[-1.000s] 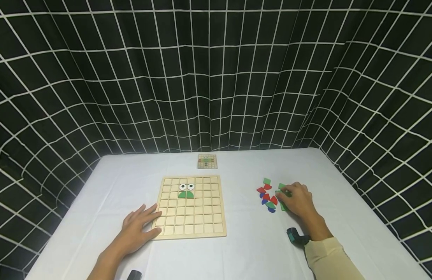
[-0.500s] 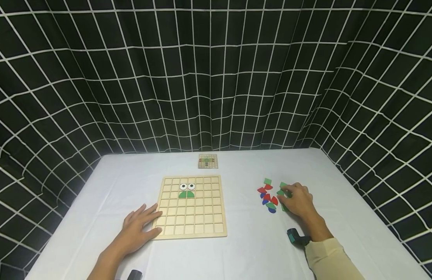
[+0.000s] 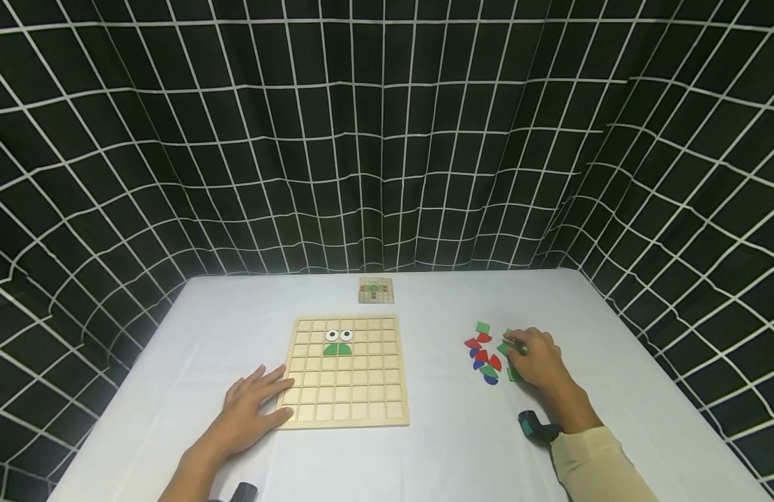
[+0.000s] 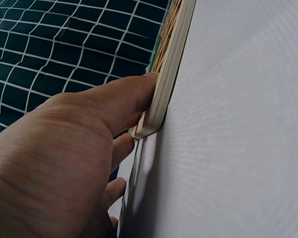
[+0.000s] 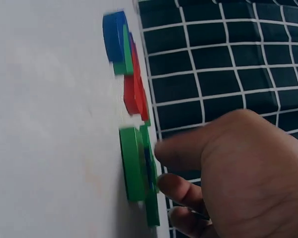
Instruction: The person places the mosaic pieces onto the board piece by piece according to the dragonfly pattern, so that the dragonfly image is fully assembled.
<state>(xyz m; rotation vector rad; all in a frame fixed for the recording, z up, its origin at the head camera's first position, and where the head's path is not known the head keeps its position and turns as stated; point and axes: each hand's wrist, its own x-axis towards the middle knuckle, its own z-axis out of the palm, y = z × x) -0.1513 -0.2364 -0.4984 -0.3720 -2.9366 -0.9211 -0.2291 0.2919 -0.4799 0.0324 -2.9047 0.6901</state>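
My left hand [image 3: 245,413] rests at the left edge of a square wooden grid board [image 3: 339,422], fingers spread and thumb touching the near left corner. Two white eye tiles [image 3: 339,335] lie on the board, with two green quarter-round pieces [image 3: 337,348] directly below them. Over at the right, my right hand [image 3: 537,359] is among loose flat pieces, thumb and forefinger pinching a green piece [image 3: 521,348] that is partly hidden. The right wrist view has the thumb blurred beside a green block [image 5: 133,163]; the fingers cover part of the pieces behind it.
Red pieces [image 3: 482,356], a blue piece [image 3: 491,381] and a green square [image 3: 483,327] lie loosely grouped left of the right hand. A small patterned card [image 3: 376,290] lies beyond the board. White cloth covers the table; a black gridded curtain [image 3: 381,139] stands behind.
My right thumb has drawn in toward the forefinger around the green piece. The left hand keeps its place on the board. The head view has shifted slightly.
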